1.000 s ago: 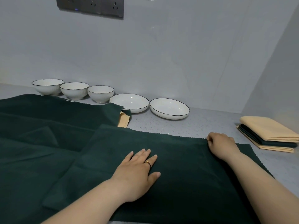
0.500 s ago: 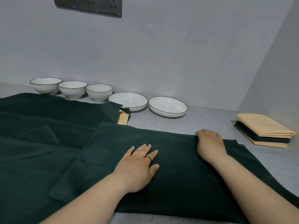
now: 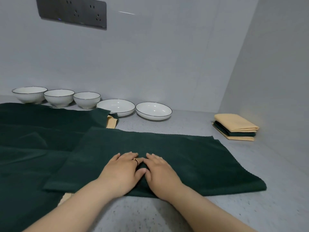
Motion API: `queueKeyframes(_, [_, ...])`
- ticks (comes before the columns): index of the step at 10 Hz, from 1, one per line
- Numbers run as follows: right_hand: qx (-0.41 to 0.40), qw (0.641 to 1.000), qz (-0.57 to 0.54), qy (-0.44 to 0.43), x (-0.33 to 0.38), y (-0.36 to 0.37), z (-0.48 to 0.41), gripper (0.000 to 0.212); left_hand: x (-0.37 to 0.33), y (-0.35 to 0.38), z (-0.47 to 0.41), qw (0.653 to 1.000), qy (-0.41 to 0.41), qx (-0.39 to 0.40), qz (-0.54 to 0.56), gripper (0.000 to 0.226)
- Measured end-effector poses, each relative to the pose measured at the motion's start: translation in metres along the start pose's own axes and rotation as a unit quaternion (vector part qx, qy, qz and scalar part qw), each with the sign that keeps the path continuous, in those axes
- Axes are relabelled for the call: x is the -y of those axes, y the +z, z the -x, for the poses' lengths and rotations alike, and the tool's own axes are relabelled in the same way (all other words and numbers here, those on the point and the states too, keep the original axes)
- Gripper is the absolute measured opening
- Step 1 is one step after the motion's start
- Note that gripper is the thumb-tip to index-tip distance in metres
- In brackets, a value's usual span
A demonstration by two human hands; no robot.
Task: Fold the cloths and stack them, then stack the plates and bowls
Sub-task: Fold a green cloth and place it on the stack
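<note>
Head view: left grip (image 3: pixel 122 171) & right grip (image 3: pixel 161 173) flat, fingers straight, pressing green cloth (image 3: pixel 192 161) centre. Risk: loose pile (image 3: pixel 33 139) under its left edge could drag w/ next fold.

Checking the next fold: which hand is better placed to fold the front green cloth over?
Probably the right hand: it lies nearer the free right end of the front green cloth, while the left hand presses the middle.

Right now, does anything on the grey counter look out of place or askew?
Nothing is spilled or broken. One oddity: a pale yellow cloth lies buried under the loose dark green cloths, with only a scalloped corner poking out beside a shallow white plate. Another yellow edge shows at the counter's front.
</note>
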State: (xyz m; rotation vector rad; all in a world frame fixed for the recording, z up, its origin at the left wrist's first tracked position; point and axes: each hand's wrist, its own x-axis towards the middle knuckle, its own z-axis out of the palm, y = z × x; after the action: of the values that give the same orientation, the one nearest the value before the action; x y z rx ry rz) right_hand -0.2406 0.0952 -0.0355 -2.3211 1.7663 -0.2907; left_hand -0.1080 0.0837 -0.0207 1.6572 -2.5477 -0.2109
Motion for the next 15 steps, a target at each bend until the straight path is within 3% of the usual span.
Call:
queueKeyframes(2, [0.0,0.998,0.021,0.052,-0.007,-0.007,0.005,0.048,-0.006,0.013,0.026,0.999,-0.009,0.041,0.0,0.057])
queueKeyframes(3, [0.012,0.989,0.051,0.136,-0.031,-0.016,0.021,0.057,-0.006,0.013,0.025,0.999,-0.009,0.044,-0.004,0.056])
queueKeyframes(5, [-0.04,0.924,0.048,0.377,-0.125,-0.047,0.074,0.062,-0.008,0.013,0.027,0.999,-0.01,0.046,-0.007,0.055])
queueKeyframes(6, [-0.08,0.905,0.015,0.417,-0.149,-0.056,0.09,0.05,-0.009,0.013,0.027,0.999,-0.012,0.04,-0.009,0.055])
queueKeyframes(7, [-0.131,0.898,-0.047,0.418,-0.15,-0.065,0.09,0.037,-0.01,0.013,0.028,0.999,-0.012,0.037,-0.01,0.055])
queueKeyframes(9, [-0.225,0.856,-0.216,0.411,-0.15,-0.079,0.082,0.041,-0.009,0.014,0.028,1.0,-0.013,0.025,-0.009,0.055])
queueKeyframes(12, [-0.198,0.844,-0.233,0.442,-0.153,-0.089,0.08,0.049,-0.01,0.014,0.028,1.0,-0.015,0.019,-0.005,0.055])
queueKeyframes(13, [-0.172,0.841,-0.254,0.446,-0.154,-0.093,0.079,0.027,-0.01,0.014,0.028,1.0,-0.014,0.019,-0.004,0.055])
queueKeyframes(15, [-0.205,0.837,-0.314,0.398,-0.161,-0.089,0.073,0.021,-0.01,0.013,0.028,1.0,-0.013,0.02,0.0,0.054])
